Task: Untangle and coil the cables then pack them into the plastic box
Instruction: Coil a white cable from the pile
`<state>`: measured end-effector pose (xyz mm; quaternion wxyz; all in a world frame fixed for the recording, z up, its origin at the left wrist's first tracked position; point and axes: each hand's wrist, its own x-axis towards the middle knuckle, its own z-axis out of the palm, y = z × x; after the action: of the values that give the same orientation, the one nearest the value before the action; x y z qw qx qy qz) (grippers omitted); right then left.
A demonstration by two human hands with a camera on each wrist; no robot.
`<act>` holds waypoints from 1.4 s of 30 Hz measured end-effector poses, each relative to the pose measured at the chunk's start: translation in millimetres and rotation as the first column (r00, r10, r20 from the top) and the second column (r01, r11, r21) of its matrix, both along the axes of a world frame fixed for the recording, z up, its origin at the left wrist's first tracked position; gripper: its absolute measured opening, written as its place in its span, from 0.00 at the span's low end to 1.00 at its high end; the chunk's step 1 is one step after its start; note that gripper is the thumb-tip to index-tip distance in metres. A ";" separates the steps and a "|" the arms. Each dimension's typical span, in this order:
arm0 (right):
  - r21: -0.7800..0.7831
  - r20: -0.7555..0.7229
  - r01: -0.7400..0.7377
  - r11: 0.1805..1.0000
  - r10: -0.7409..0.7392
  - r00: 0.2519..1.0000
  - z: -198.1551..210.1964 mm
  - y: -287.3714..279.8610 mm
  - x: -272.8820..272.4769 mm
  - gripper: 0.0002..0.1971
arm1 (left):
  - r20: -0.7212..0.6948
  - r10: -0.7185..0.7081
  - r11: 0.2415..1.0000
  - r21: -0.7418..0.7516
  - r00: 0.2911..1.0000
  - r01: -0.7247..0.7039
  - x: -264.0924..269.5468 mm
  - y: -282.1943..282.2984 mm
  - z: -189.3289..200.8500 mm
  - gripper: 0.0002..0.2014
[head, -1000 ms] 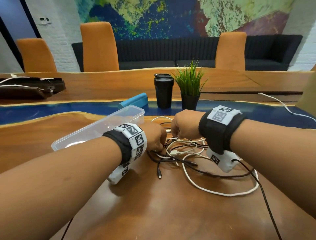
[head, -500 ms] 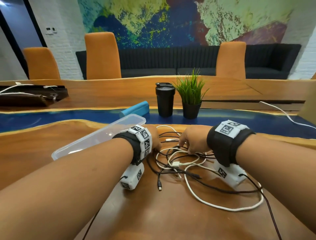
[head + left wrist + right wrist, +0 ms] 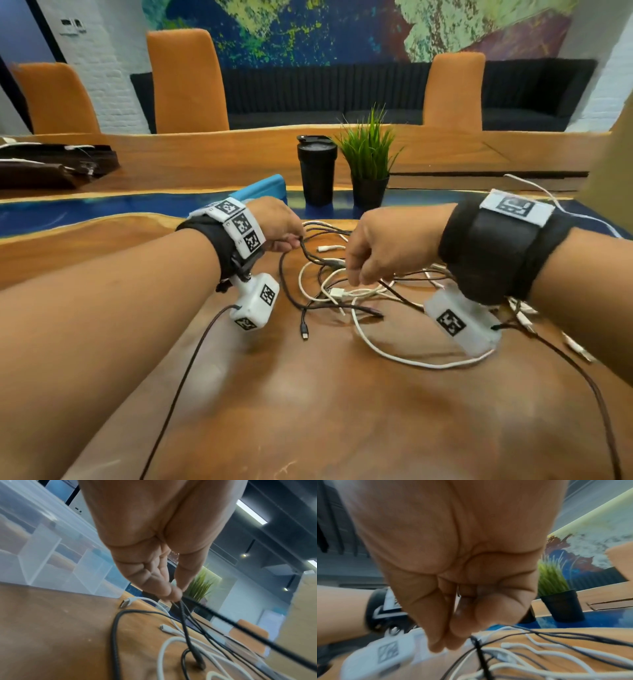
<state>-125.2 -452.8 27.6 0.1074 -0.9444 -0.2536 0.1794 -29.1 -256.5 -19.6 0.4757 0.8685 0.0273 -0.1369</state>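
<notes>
The tangle of cables point(image 3: 342, 291), black and white strands crossed over each other, lies on the wooden table point(image 3: 325, 411) between both hands. Light, limp stuff that will snag at every crossing, so better taken near a plug end and drawn out slowly. The left hand point(image 3: 279, 224) pinches a bundle of black strands at its fingertips. The right hand point(image 3: 380, 246) is curled over the pile, seemingly nipping a black strand, though blur hides the contact. Against half a second ago, both hands are higher and the black strands rise with them. The plastic box point(image 3: 51, 547) stands just beside the left hand.
</notes>
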 end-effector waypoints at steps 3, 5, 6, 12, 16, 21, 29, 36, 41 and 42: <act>-0.224 0.103 -0.082 0.971 0.108 0.989 -14.1 12.7 -16.4 0.08 | 0.070 -0.121 0.974 0.203 0.990 0.105 -13.0 -2.8 5.3 0.04; -0.337 0.240 -0.032 0.941 0.118 0.964 -25.4 20.3 -14.2 0.10 | 0.098 -0.281 0.892 0.394 0.955 0.222 -25.5 -6.0 10.0 0.04; -0.361 0.291 0.012 0.932 0.101 0.951 -30.4 23.1 -10.8 0.10 | 0.088 -0.356 0.830 0.487 0.930 0.271 -33.0 -7.8 12.9 0.04; -0.481 0.282 0.103 0.871 0.042 0.959 -45.2 19.2 7.3 0.12 | -0.038 -0.593 0.533 0.730 0.804 0.428 -63.0 -15.9 2.9 0.20; -0.475 0.291 0.097 0.875 0.052 0.955 -42.2 2.6 15.6 0.08 | -0.040 -0.581 0.519 0.751 0.813 0.408 -64.8 -9.2 -7.4 0.18; 0.452 0.130 0.223 0.864 -0.310 0.942 9.0 -29.7 25.0 0.07 | -0.029 -0.541 0.567 0.726 0.841 0.390 -62.3 -1.1 -4.3 0.14; 0.994 -0.096 0.075 -0.074 -0.340 0.936 117.6 -33.0 23.1 0.05 | -0.106 -0.563 0.537 0.707 0.820 0.460 -68.6 4.0 10.2 0.15; 0.957 0.214 -0.120 0.266 -0.361 0.907 170.2 -26.8 12.8 0.07 | 0.008 -0.473 0.749 0.531 0.881 0.397 -64.3 12.1 20.5 0.10; 0.872 0.386 -0.205 0.444 -0.367 0.846 156.3 -10.4 5.8 0.07 | 0.423 -0.069 0.993 -0.054 0.904 0.101 -72.5 14.9 78.3 0.06; 0.880 0.389 -0.212 0.425 -0.388 0.835 158.7 -8.7 6.4 0.07 | 0.454 -0.099 0.982 -0.100 0.886 0.161 -76.8 9.3 88.2 0.09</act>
<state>-118.9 -461.5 186.3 0.5279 -0.7586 -0.2755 -0.2644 -105.9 -247.2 68.6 0.5166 0.8423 -0.1502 0.0330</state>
